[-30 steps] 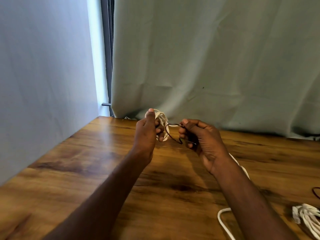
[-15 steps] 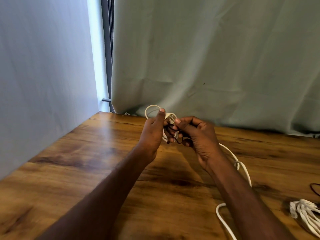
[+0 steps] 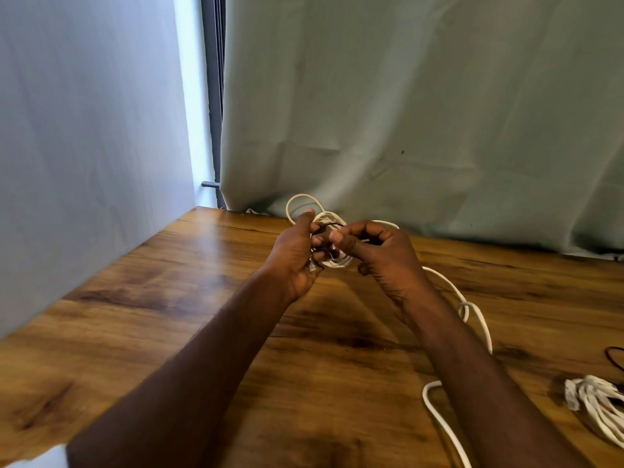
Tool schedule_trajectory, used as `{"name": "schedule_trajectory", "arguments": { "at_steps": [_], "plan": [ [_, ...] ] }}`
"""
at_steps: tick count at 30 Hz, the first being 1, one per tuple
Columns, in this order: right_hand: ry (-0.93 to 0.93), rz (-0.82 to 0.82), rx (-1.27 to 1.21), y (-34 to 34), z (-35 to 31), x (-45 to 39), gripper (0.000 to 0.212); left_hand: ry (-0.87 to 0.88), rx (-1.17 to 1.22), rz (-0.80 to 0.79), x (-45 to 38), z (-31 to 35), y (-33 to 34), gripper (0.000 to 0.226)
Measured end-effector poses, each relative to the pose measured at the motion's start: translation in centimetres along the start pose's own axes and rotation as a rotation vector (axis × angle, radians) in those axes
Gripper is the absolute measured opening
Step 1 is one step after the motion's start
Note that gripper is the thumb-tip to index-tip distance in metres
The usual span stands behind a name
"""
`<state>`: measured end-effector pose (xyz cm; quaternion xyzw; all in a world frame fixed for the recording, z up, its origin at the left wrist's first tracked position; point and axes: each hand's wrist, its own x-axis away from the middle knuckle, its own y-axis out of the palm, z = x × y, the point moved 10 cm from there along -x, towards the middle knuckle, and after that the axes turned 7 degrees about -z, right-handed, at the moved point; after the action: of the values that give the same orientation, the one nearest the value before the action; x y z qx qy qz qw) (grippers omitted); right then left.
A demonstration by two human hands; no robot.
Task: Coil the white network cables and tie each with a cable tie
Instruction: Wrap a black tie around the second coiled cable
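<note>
**White cable bundled, tie going on**

White cable (image 3: 329,219), coiled small, sits above the bench (image 3: 202,265), gripped by the left hand (image 3: 295,256). The right hand (image 3: 381,255) pinches a thin dark tie (image 3: 332,225) at the bundle. The coil looks light and springy, so hold it across its middle. Its long axis runs roughly upright; a loose tail (image 3: 472,319) trails right, down onto the bench. Another bundle (image 3: 597,400) lies far right.

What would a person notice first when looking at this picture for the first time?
Both hands meet above the far middle of the wooden table: the left hand grips a small white cable coil, and the right hand pinches a thin dark cable tie against it. Another coiled white bundle lies at the right edge.
</note>
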<state>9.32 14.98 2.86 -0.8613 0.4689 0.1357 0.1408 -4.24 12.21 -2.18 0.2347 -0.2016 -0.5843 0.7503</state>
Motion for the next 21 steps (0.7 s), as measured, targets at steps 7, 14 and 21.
{"name": "schedule_trajectory", "arguments": {
  "at_steps": [7, 14, 21],
  "plan": [
    [0.164, 0.042, -0.061, -1.1, 1.3, 0.1, 0.032, 0.055, -0.143, -0.124, 0.1, 0.6, 1.7, 0.052],
    [0.241, -0.145, -0.401, 1.6, 1.1, 0.6, 0.018, 0.180, -0.373, -0.039, -0.1, 2.0, 0.5, 0.048],
    [0.226, 0.074, -0.129, -1.4, 1.2, 0.6, 0.006, 0.311, -0.606, -0.029, 0.1, 3.8, 0.0, 0.058]
  ]
}}
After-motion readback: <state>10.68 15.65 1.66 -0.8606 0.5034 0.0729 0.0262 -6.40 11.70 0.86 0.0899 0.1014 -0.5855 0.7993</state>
